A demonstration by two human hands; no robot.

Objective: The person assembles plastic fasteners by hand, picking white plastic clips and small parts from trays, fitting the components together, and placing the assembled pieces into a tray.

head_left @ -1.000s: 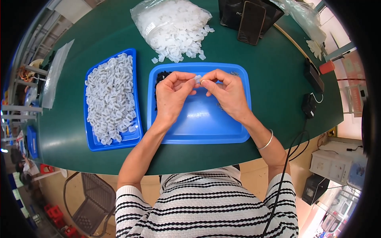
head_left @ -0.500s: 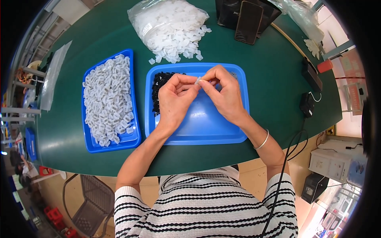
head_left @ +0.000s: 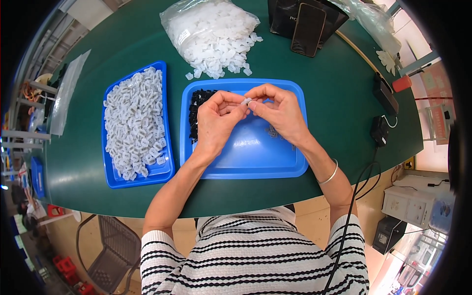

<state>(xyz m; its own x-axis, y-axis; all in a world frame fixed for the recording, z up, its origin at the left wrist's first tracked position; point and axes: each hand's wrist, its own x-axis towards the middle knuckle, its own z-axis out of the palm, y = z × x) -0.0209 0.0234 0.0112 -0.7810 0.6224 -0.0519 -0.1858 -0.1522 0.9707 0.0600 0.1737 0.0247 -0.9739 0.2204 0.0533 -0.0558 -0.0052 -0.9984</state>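
Over the far half of a light-blue tray, my two hands meet at the fingertips. Between them is a small whitish plastic piece. My left hand pinches it from the left, and my right hand has thumb and forefinger closed on it from the right. Fingers cover most of the piece, so its exact shape is hard to make out. Small black parts lie along the tray's left side, partly behind my left hand. Small greyish parts lie under my right hand.
To the left, a darker blue tray holds a heap of whitish clip-like pieces. A clear bag spills white plastic pieces at the back. A phone leans on a black bag. A cable hangs at right.
My right hand has shifted slightly right and down, its fingers now more bent around the piece. Greyish parts in the tray have come into view beneath it. My left hand stays nearly still.
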